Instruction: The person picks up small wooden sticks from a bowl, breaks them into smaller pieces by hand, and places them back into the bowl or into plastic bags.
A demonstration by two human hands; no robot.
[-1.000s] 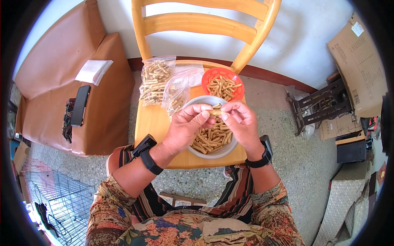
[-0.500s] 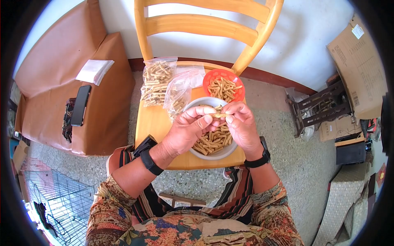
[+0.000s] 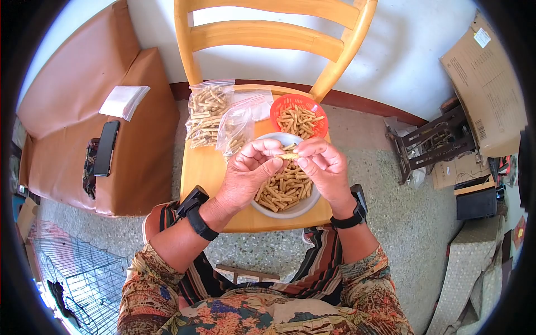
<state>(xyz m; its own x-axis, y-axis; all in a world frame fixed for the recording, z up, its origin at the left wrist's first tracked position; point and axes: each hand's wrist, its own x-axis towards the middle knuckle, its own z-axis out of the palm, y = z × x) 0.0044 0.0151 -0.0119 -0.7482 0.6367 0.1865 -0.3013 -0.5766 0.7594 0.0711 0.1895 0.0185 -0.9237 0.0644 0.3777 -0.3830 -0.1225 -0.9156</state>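
Observation:
Above a pale grey bowl point(image 3: 283, 215), both my hands are closed on one short, tan, stick-shaped piece point(image 3: 288, 156), whose exact kind I cannot make out. The thumb and fingers of my left hand point(image 3: 248, 170) pinch its left end. On its right end is the pinch of my right hand point(image 3: 325, 170). Many similar tan sticks point(image 3: 282, 192) lie in the bowl, partly hidden by my hands. Just behind the bowl, a red plastic basket point(image 3: 290, 99) holds more sticks. To the left lie a full clear bag point(image 3: 209, 111) and a smaller, partly filled bag point(image 3: 235, 131) of them.
Everything stands on a wooden chair seat point(image 3: 204, 178) with a slatted backrest point(image 3: 268, 36). Flat clear bags point(image 3: 259, 103) lie behind the filled ones. A brown sofa point(image 3: 145, 134) at left bears a phone point(image 3: 106, 148). A wire cage point(image 3: 78, 273) and a cardboard box point(image 3: 486, 84) flank the floor.
The view has shifted slightly, so the chair and bowl appear a little further left. Both hands still pinch the stick, with slightly altered finger positions.

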